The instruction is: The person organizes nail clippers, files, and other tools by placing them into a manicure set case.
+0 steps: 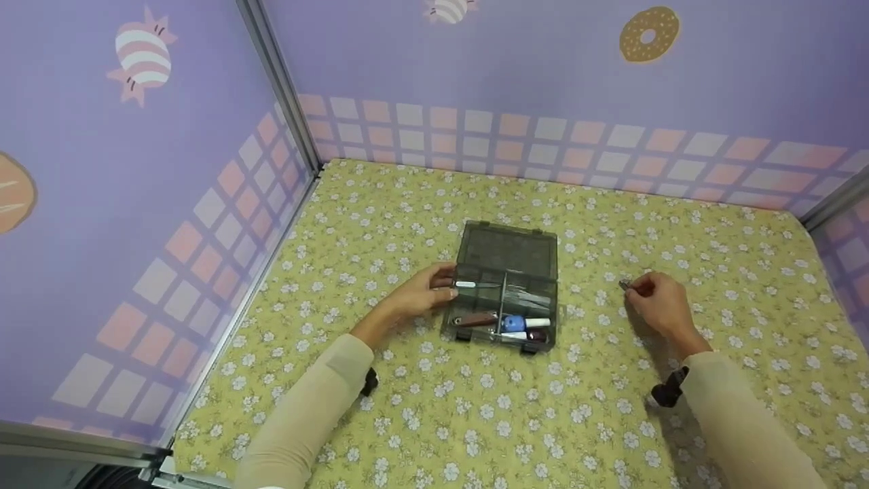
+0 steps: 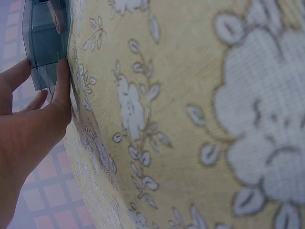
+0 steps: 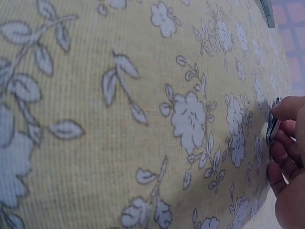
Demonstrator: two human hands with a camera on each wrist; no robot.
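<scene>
A smoky clear plastic organizer box [image 1: 506, 288] lies on the cloth with its lid [image 1: 510, 250] swung back, away from the person. My left hand [image 1: 424, 291] grips its left side, fingers and thumb at the wall; the left wrist view shows the fingertips on the box's end [image 2: 45, 71]. Inside sit a blue nail polish bottle [image 1: 514, 324] with a white cap, a dark bottle [image 1: 536, 336], a brown-handled tool [image 1: 476, 318] and a slim white-handled tool [image 1: 467, 284]. To the right of the box, my right hand [image 1: 660, 302] pinches a small metal nail clipper [image 3: 273, 125] close over the cloth.
A yellow flowered cloth [image 1: 434, 421] covers the table. Purple walls with pink and white squares [image 1: 445, 132] stand along the back and left side, joined by a metal post [image 1: 282, 81]. Thin clear pieces [image 1: 529, 297] lie in the box's right compartment.
</scene>
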